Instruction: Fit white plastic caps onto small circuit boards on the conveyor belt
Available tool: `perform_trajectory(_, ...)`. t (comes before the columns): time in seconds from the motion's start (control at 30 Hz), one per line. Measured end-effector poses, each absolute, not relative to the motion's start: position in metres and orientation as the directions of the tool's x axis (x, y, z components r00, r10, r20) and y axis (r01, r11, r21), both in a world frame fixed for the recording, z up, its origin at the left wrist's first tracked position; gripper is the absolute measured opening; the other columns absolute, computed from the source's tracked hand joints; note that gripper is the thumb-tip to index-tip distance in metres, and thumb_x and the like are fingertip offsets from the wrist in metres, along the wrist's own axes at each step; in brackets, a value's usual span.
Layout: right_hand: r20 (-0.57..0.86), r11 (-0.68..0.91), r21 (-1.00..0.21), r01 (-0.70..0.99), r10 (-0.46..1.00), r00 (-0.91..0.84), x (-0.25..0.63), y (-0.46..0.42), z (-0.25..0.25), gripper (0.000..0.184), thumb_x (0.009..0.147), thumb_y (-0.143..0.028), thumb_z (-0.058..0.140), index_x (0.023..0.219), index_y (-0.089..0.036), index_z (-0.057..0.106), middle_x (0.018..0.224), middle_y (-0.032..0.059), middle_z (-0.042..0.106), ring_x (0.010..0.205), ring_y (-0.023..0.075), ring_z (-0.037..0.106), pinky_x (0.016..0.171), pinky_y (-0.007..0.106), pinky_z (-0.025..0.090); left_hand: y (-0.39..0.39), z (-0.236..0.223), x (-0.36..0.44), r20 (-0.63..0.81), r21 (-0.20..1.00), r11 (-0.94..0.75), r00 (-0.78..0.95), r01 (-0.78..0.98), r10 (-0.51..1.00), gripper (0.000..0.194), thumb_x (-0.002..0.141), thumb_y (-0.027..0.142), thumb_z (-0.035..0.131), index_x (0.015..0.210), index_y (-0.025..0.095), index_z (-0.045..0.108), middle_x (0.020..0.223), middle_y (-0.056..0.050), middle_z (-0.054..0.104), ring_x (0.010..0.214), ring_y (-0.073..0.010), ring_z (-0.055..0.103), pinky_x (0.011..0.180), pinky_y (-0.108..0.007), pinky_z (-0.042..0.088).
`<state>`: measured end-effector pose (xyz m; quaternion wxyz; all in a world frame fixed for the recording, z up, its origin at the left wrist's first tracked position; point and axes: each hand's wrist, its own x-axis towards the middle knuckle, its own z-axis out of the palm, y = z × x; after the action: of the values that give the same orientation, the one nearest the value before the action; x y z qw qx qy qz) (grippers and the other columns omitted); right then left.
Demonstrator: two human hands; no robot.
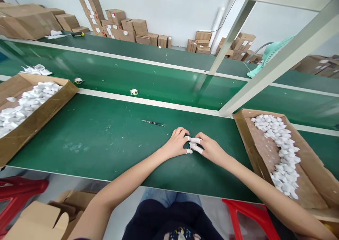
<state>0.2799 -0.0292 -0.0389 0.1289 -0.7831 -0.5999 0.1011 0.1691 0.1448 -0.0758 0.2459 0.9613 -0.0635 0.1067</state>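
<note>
My left hand [178,143] and my right hand [209,148] rest together on the green table [106,141], fingertips meeting. Several fingertips wear white finger cots. Both hands pinch a small dark part [190,147] between them; most of it is hidden by the fingers. A pair of black tweezers [153,123] lies on the table a little beyond my left hand.
A cardboard box [247,141] with several small white parts stands to the right, another box [45,109] of white parts to the left. Two small items [134,92] sit on the conveyor belt behind. A metal frame post [265,74] slants at right. Red stools [249,215] stand below.
</note>
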Motion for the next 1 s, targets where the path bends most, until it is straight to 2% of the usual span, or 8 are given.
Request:
perform_trajectory(0.07,-0.133,-0.389,-0.384,0.838,0.921,0.367,0.283,-0.026,-0.041,0.025,0.091,-0.036,0.05,0.102,-0.014,0.058,0.096,0.0063,0.057,0.07,0.0151,0.052,0.06,0.029,0.04,0.145,-0.075,0.169,0.237,0.471,-0.864,0.969,-0.179,-0.072,0.04,0.072,0.043,0.072,0.097,0.014,0.059,0.118,-0.01,0.049,0.117,-0.0268,0.035,0.094,-0.042,0.034)
perform_trajectory(0.17,-0.299,-0.513,-0.397,0.761,0.856,0.421,0.286,-0.02,-0.047,0.021,0.084,-0.035,0.055,0.079,-0.016,0.053,0.076,0.0022,0.056,0.06,0.0136,0.048,0.055,0.027,0.033,0.144,-0.074,0.169,0.229,0.485,-0.857,0.971,-0.176,-0.07,0.038,0.072,0.04,0.072,0.097,0.015,0.059,0.117,-0.01,0.05,0.117,-0.0267,0.036,0.094,-0.042,0.034)
perform_trajectory(0.37,-0.339,-0.529,-0.407,0.745,0.844,0.415,0.29,-0.011,-0.049,0.02,0.08,-0.03,0.056,0.073,-0.017,0.043,0.07,0.002,0.055,0.06,0.0144,0.048,0.053,0.026,0.028,0.144,-0.076,0.169,0.238,0.487,-0.854,0.969,-0.183,-0.072,0.038,0.071,0.039,0.072,0.097,0.015,0.058,0.117,-0.009,0.05,0.117,-0.0262,0.035,0.094,-0.042,0.034)
perform_trajectory(0.53,-0.563,-0.598,-0.688,0.411,0.797,0.217,0.301,-0.012,-0.039,0.021,0.079,-0.029,0.057,0.09,-0.015,0.044,0.078,0.0027,0.06,0.061,0.015,0.059,0.054,0.025,0.043,0.145,-0.078,0.169,0.252,0.466,-0.867,0.966,-0.177,-0.062,0.04,0.071,0.042,0.072,0.095,0.014,0.058,0.115,-0.008,0.051,0.115,-0.0263,0.037,0.092,-0.04,0.035)
perform_trajectory(0.6,-0.594,-0.618,-0.726,0.301,0.785,0.178,0.304,-0.01,-0.038,0.024,0.08,-0.029,0.055,0.094,-0.015,0.043,0.081,0.0037,0.061,0.063,0.016,0.061,0.055,0.026,0.047,0.145,-0.078,0.169,0.249,0.462,-0.869,0.966,-0.178,-0.065,0.039,0.071,0.042,0.072,0.093,0.014,0.058,0.115,-0.007,0.052,0.115,-0.0261,0.037,0.092,-0.04,0.035)
perform_trajectory(0.77,-0.597,-0.661,-0.579,0.477,0.743,0.304,0.296,0.0,-0.04,0.018,0.076,-0.024,0.054,0.082,-0.016,0.039,0.074,0.0015,0.057,0.051,0.0142,0.057,0.047,0.025,0.042,0.144,-0.077,0.168,0.251,0.444,-0.878,0.965,-0.179,-0.07,0.038,0.07,0.041,0.072,0.093,0.014,0.058,0.115,-0.008,0.052,0.115,-0.0263,0.037,0.093,-0.04,0.034)
perform_trajectory(0.9,-0.433,-0.604,-0.372,0.705,0.785,0.443,0.286,0.002,-0.043,0.011,0.077,-0.022,0.05,0.077,-0.017,0.041,0.071,0.0028,0.056,0.06,0.0191,0.058,0.049,0.026,0.034,0.143,-0.077,0.168,0.253,0.447,-0.877,0.965,-0.174,-0.063,0.041,0.07,0.04,0.073,0.097,0.014,0.057,0.115,-0.008,0.052,0.116,-0.0266,0.036,0.093,-0.04,0.034)
perform_trajectory(1.0,-0.45,-0.613,-0.474,0.632,0.785,0.425,0.29,-0.001,-0.046,0.011,0.078,-0.024,0.051,0.08,-0.016,0.044,0.071,0.0037,0.059,0.061,0.0198,0.06,0.05,0.026,0.037,0.143,-0.076,0.168,0.241,0.458,-0.873,0.969,-0.169,-0.061,0.039,0.07,0.039,0.073,0.095,0.013,0.057,0.115,-0.008,0.052,0.116,-0.0265,0.036,0.093,-0.04,0.034)
